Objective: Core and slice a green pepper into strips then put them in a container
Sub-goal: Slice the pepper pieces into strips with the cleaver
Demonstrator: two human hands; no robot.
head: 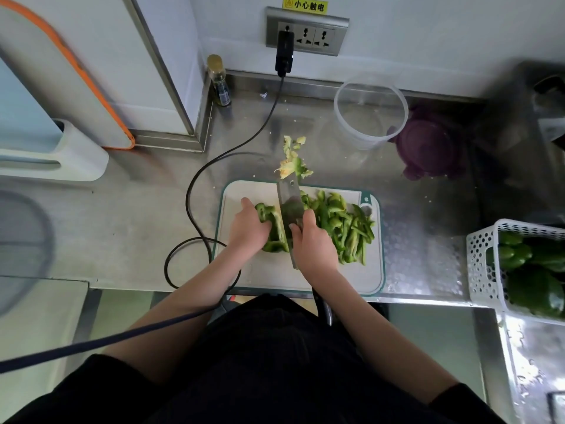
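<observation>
Your left hand [248,230] pins the pepper piece [274,228] mid-frame; your right hand [311,243] clamps the knife [289,201]. Strips [345,228] lie heaped right on the board [241,191]. The tub [370,110], upper right, holds nothing; the basket [481,264], right edge, holds peppers [532,270].

Two hands [247,228], one knife [289,203]

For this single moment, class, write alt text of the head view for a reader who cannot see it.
A person's right hand slices with a cleaver while the left hand holds a green pepper piece on a cutting board, cut strips piled to the right. An empty clear container stands behind on the steel counter.
</observation>
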